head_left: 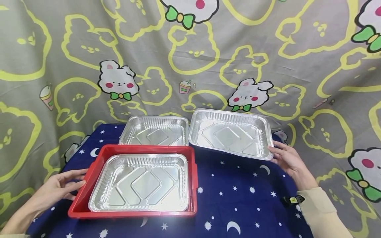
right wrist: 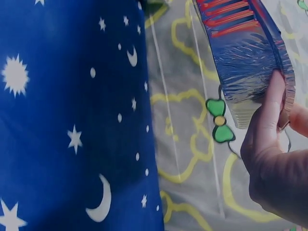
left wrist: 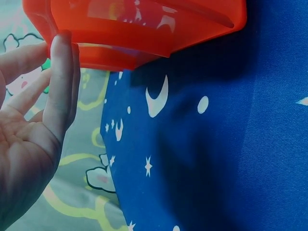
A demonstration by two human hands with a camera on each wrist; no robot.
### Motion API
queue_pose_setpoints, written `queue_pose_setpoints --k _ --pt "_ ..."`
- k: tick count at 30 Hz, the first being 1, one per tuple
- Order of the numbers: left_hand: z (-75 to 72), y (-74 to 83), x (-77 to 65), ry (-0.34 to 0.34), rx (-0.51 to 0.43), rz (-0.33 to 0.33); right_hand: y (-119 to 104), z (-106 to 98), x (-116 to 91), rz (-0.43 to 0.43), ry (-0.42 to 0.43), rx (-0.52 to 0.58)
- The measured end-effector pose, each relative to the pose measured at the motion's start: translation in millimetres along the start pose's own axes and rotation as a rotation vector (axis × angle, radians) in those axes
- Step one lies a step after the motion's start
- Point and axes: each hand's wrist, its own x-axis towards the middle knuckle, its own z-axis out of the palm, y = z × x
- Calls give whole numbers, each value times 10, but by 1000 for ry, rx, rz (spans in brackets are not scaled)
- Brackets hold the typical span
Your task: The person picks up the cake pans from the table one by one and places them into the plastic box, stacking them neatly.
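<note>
At its left rim, my left hand (head_left: 58,190) pinches a red plastic tray (head_left: 194,185), thumb on one side and fingers on the other. Inside the tray lies a rectangular foil pan (head_left: 140,185). The left wrist view shows the red tray's side (left wrist: 120,29) raised above the cloth. My right hand (head_left: 287,158) pinches the right rim of a second foil pan (head_left: 229,134), held tilted above the table; its ribbed side (right wrist: 245,67) shows in the right wrist view. A third foil pan (head_left: 154,130) sits behind the red tray, its front hidden.
A dark blue cloth with white moons and stars covers the table (head_left: 232,205). Behind and around it hangs a grey curtain (head_left: 202,76) with yellow outlines and rabbit faces. A small black strap (head_left: 294,199) shows at the right sleeve.
</note>
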Motion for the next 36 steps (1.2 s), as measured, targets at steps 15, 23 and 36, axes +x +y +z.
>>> queue_pose_setpoints --k 15,23,36 --pt "18 21 -2 10 24 -41 -39 425 -45 -23 -34 -27" --pt "20 29 -2 5 20 -56 -11 650 -89 -16 -47 -51" --pt "20 52 -3 3 8 -60 100 1138 -208 28 -85 -88"
